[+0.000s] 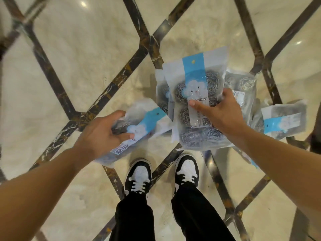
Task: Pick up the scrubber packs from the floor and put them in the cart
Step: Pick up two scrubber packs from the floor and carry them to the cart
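head view: nearest our shoes (139,176), our left hand (102,133) grips one scrubber pack (139,126), long axis slanting up-right. our right hand (224,112) pinches a second pack (192,101), upright over more packs (243,87) on the floor (78,58); no cart visible.

The floor (73,70) is polished cream marble with dark brown veined strips that cross it in a diamond pattern. Right of centre, a few scrubber packs (243,84) lie on it, partly hidden. One more pack (284,119) lies at the far right. Near the bottom, two black-and-white shoes (139,174) stand on the floor.
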Motion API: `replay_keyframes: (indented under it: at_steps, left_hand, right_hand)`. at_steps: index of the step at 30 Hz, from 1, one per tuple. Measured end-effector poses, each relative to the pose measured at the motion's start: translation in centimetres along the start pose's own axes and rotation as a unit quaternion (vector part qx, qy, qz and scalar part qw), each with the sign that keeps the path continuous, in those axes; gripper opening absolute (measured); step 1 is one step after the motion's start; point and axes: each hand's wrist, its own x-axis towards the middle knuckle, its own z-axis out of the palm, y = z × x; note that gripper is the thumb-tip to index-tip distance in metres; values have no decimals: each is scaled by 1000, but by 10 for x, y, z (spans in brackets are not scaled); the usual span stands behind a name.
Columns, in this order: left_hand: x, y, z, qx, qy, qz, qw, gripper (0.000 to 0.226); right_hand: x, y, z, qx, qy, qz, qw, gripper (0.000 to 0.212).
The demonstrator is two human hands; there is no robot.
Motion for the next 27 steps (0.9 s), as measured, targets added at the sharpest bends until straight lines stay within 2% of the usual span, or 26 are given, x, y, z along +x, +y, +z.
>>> replay_keyframes:
  at_steps: [4,6,10,13,18,20,23,27]
  left_hand:
    - [-31,46,-82,-158,103,-3,982,31]
    - [-46,74,-129,-212,149,3,966,27]
    - [-88,137,-225,-313,234,6,921,45]
    - [-131,187,-294,-389,287,11,875,31]
    - [-223,272,-411,-445,319,30,836,29]
    - [-260,299,-458,-457,330,51,824,32]
    - [-315,330,-523,-460,355,82,809,42]
    - [-386,362,-599,-454,385,125,794,46]
  right_hand:
    - [-21,-84,-43,-4,26,-48,999,69]
    - [-35,-131,-69,16,41,-78,996,73]
    - [-83,-232,-131,42,69,-121,989,71]
    - [-131,-310,-188,50,91,-153,983,65]
    - [-230,-430,-285,52,134,-200,969,62]
    - [-272,-473,-319,51,162,-233,958,55]
    - [-332,-525,-359,61,188,-279,940,38]
    - [-398,-579,-392,90,194,-313,925,38]
